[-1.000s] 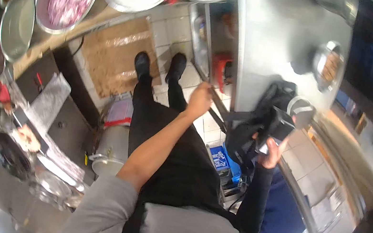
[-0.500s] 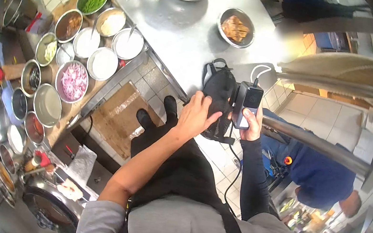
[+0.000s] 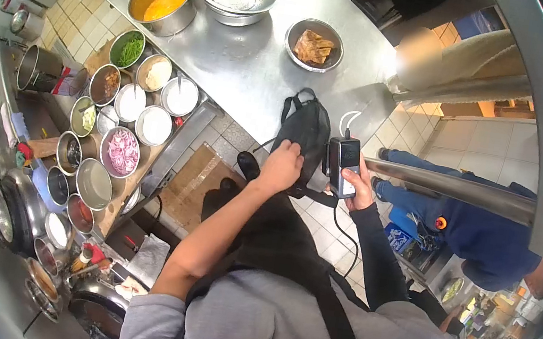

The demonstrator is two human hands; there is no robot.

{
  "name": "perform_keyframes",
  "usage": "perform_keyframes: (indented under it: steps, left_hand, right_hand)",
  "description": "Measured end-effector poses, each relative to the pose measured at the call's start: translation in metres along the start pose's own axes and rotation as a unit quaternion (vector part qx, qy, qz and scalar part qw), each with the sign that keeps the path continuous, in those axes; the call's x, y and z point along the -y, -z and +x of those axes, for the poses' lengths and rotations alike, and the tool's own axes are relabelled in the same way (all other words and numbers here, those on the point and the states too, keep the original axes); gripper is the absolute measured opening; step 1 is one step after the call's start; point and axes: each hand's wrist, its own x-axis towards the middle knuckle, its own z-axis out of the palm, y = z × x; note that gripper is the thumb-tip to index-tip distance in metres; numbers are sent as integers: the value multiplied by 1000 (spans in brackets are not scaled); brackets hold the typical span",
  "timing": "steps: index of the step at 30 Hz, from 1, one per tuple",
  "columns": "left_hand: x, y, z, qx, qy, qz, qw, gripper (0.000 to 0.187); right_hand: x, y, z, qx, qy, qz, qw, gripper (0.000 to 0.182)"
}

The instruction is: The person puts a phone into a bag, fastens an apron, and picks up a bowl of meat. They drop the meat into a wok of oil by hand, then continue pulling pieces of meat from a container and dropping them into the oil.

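A black mesh bag (image 3: 307, 129) lies at the near edge of the steel table, its loop strap toward the top. My left hand (image 3: 281, 168) is on the bag's left side, fingers curled in against the black fabric; what they pinch is hidden. In my right hand (image 3: 358, 188) is a dark power bank (image 3: 344, 163), held upright just right of the bag, with a white cable looped from its top. A black cable hangs below it toward my waist.
The steel table (image 3: 252, 61) holds a bowl of brown food pieces (image 3: 314, 48) and pots of orange liquid. Many ingredient containers, one with sliced onions (image 3: 122, 151), stand at left. A steel rail (image 3: 451, 186) runs at right; a person in dark blue (image 3: 487, 230) is beyond it.
The view has shifted, showing more of the table's far left. My left hand's spread fingers have curled in at the bag. The power bank stays in my right hand.
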Motion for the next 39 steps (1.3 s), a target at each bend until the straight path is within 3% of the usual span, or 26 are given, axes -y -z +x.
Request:
perform_keyframes:
  steps: [3,6,9,10,13,17,19,20,23,24,28,31,34,37,38,39]
  left_hand:
    - [-6,33,14,12,32,-100,994,24]
    - [-25,70,24,105,188,-378,900,26]
    - [-33,84,27,94,177,-514,834,23]
    - [-31,84,29,95,158,-549,816,19]
    - [-34,97,23,101,71,-663,738,13]
    - [-48,103,2,51,149,-743,650,6]
    - [16,56,1,74,180,-727,658,4]
    - [24,42,-1,54,261,-647,714,3]
    - [50,19,1,8,333,-348,876,20]
    - [44,17,2,-88,287,-310,902,28]
    - [24,35,15,-273,214,-107,932,38]
    - [-8,54,16,-267,226,-87,933,28]
    - [-30,60,16,-209,-22,12,978,24]
    - [-23,59,21,-100,-71,117,985,34]
    - [-9,55,20,-41,-30,165,985,46]
    - [-3,56,17,-41,-41,157,986,48]
  right_hand:
    - [-14,22,-4,-4,-33,27,999,82]
    - [-23,31,-2,-20,-37,35,999,68]
    - [-32,33,2,-33,-75,130,988,56]
    - [-32,32,4,-26,-84,152,984,44]
    - [-34,19,5,-41,-91,231,968,40]
    - [-31,8,8,-6,-87,268,959,39]
    - [-30,5,14,11,-86,224,971,40]
    - [-24,-1,16,13,-87,189,978,39]
    - [-38,17,30,11,-93,135,986,42]
    - [-46,24,35,9,-90,128,988,43]
    - [-53,31,37,5,-95,103,990,50]
    - [-37,17,31,21,-79,48,996,64]
    - [-21,5,30,35,-62,4,997,77]
    - [-18,2,36,44,-65,-8,997,81]
    - [-18,4,40,56,-78,-3,995,82]
    - [-18,6,44,69,-90,1,993,82]
